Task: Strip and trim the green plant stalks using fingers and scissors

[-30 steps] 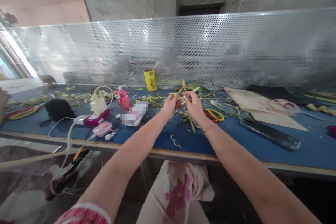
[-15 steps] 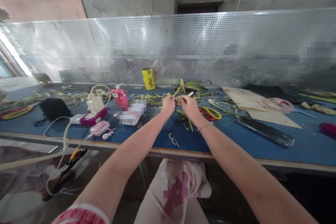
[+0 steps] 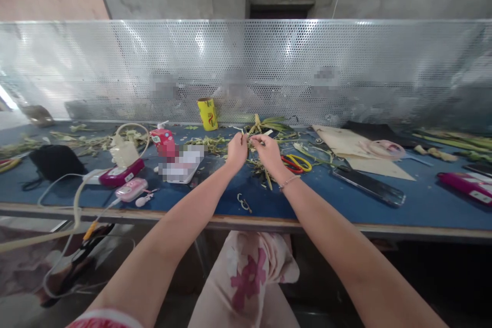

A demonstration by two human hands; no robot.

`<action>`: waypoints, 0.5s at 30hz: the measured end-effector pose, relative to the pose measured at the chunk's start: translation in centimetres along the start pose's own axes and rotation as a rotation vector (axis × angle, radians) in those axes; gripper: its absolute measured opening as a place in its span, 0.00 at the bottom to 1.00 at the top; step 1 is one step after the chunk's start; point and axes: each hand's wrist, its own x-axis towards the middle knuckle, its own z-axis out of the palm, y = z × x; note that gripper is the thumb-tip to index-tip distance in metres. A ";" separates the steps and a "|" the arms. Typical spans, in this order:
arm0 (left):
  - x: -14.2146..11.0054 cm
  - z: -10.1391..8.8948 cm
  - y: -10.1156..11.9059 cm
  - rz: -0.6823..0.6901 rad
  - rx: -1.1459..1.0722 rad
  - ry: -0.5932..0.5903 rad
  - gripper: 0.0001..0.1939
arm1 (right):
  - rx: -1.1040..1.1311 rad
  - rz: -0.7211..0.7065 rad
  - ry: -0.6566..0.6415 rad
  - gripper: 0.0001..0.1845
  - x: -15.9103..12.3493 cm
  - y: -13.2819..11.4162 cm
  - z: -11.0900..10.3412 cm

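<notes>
My left hand [image 3: 237, 151] is closed in a pinch at the middle of the blue table. A thin pale plant strip [image 3: 240, 129] pokes up above its fingertips. Close beside it, my right hand [image 3: 267, 151] also pinches, thumb against forefinger; what lies in it is too small to make out. Below and around both hands are green and dry plant scraps [image 3: 263, 170]. A thicker plant stalk with leaves [image 3: 257, 124] lies just beyond them. Scissors with red and yellow handles [image 3: 300, 163] rest to the right of my right wrist.
Leftward are a phone [image 3: 186, 166], a red pump bottle [image 3: 163, 141], a magenta power bank [image 3: 122, 171] with cables and a black pouch [image 3: 57, 161]. A yellow roll [image 3: 208, 114] stands near the perforated metal screen [image 3: 154, 61]. Cardboard [image 3: 338, 141] and a dark phone [image 3: 369, 185] lie rightward.
The view has turned slightly right, so a second magenta device shows at the right edge. My hands stay close together, with the left fingers now more upright.
</notes>
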 end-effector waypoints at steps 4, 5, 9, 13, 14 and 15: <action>-0.5 0.1 0.4 0.007 0.001 -0.018 0.15 | 0.005 0.036 0.029 0.10 0.3 0.3 -0.3; -0.6 0.1 0.6 0.001 -0.007 -0.018 0.14 | 0.021 0.056 0.030 0.10 0.3 0.4 -0.3; -1.1 0.1 1.3 -0.013 -0.040 -0.012 0.13 | 0.100 0.116 0.040 0.12 0.4 1.0 -0.2; -0.9 0.1 1.2 -0.025 -0.079 0.016 0.12 | 0.100 0.102 0.059 0.12 0.6 1.4 -0.1; -0.8 0.2 0.9 -0.036 -0.092 0.035 0.13 | 0.096 0.091 0.050 0.11 0.6 1.3 0.0; -0.6 0.2 0.7 -0.052 -0.107 0.057 0.13 | 0.095 0.078 0.037 0.11 0.7 1.3 0.0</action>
